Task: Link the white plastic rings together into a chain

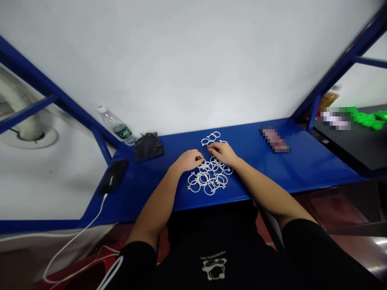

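A loose pile of white plastic rings (208,177) with small tabs lies on the blue table (256,173). At the pile's upper left, my left hand (189,160) is closed, its thumb and finger pinched at the edge of a white ring. Across from it, my right hand (223,153) is also closed, fingertips together above the pile; what they hold, if anything, is hidden. Just beyond the right fingers is a smaller group of white rings (212,137), one partly covered by that hand.
On the left stand a water bottle (121,131) and a black plastic bag (148,147), with a black power bank (113,177) and its white cable (90,223) nearer me. A blurred-out flat object (275,139) lies at right. Blue frame bars (314,112) rise at both sides.
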Demonstrator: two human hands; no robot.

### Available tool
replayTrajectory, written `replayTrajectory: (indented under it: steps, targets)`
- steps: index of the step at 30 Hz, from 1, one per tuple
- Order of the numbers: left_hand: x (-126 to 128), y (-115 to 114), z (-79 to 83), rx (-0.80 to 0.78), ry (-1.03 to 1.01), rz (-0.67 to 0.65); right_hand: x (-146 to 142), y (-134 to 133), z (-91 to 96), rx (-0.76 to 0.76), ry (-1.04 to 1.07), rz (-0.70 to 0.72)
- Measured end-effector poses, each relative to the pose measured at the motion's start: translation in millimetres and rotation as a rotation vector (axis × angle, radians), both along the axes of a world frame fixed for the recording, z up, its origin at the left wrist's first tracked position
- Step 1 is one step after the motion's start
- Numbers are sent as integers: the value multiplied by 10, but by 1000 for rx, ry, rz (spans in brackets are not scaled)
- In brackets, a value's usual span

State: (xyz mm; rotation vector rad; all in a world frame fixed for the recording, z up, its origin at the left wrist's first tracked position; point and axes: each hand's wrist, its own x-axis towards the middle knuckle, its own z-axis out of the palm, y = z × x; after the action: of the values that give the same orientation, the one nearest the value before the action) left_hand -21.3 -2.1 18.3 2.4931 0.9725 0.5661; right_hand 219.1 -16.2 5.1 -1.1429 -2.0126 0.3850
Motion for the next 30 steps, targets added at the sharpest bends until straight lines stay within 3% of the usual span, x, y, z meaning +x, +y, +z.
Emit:
replayTrajectory:
  steps: [8,14,20,30]
  targets:
    - [24,17,4,34,-221,229,-5,-35,18,2,29,121]
    - [50,30,-61,135,-216,320,-37,-89,68,43,54,161]
    - [97,0,-116,149,-171,249,-17,-71,79,65,24,94]
    - [118,-57,-97,268,-331,129,-29,-88,82,114,28,122]
